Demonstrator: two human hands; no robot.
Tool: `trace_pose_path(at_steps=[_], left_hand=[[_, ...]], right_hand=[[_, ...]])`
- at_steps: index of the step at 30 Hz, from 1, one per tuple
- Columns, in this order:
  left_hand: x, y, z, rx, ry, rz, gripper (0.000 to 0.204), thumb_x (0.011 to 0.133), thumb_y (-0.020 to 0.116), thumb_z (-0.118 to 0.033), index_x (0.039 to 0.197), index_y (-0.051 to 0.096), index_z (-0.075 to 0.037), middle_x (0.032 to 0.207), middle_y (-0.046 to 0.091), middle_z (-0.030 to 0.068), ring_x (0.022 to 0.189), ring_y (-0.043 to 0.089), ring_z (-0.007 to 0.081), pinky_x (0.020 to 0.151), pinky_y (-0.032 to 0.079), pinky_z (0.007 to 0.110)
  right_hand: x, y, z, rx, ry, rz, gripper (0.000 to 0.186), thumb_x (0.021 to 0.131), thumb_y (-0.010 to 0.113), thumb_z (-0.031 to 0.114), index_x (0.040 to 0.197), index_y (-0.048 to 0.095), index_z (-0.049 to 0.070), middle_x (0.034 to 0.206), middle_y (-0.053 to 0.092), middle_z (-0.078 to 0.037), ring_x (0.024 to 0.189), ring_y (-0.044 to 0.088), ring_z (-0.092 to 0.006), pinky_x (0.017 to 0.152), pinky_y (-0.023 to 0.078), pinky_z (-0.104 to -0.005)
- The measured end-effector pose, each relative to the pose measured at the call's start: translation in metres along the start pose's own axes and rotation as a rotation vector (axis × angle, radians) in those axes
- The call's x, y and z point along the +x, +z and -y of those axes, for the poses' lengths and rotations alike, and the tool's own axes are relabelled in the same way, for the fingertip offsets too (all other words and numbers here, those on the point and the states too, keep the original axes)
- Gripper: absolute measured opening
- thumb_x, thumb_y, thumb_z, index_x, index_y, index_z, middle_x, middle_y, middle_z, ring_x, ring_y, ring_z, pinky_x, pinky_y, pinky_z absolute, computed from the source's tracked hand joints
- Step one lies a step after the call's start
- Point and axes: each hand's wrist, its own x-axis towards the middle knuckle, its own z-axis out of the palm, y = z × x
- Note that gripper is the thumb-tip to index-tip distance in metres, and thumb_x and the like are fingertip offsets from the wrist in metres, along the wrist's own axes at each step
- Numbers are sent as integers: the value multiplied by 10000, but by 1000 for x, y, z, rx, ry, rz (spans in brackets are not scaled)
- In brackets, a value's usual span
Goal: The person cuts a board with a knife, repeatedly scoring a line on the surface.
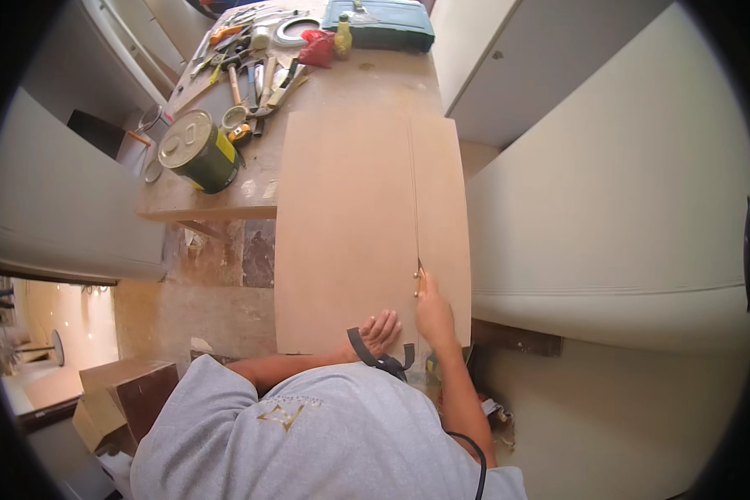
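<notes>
A large thin tan board [346, 200] lies lengthwise in front of me, its near part reaching past the edge of the workbench. My right hand [435, 317] is closed around the wooden handle of a narrow pointed cutting tool [422, 268]. The tool's dark tip meets the board on a long thin line [414, 183] that runs toward the far edge. Beside it, near the board's front edge, my left hand [381, 333] rests with its fingers stretched out flat on the surface. It holds nothing.
Left of the board, a dark green paint can [200, 154] stands on the workbench [375, 83]. Behind it lie a tape measure [240, 134], several hand tools, a tape roll [297, 32], a red bag [316, 48] and a teal case [383, 23]. White panels [608, 192] flank the right side.
</notes>
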Motion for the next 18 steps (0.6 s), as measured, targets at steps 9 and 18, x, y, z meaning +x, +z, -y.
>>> trace_pose_path(at_steps=[9,18], left_hand=[[-6,-9,11,159,177,-31,609,1020,499,-363,1566,503,-95,1610,537,127,1502,494,286,1308,219,574],[21,2,-4,14,53,155,724,996,434,-370,1649,395,-61,1711,385,169,1586,349,306,1259,221,526]], right_hand=[[-56,-21,24,67,137,3,536,1084,485,162,1601,356,109,1088,709,-375,1030,682,-576,877,523,-646],[-179,-136,50,86,217,41,518,1072,535,145,1568,424,50,922,732,-301,792,746,-464,691,589,-530]])
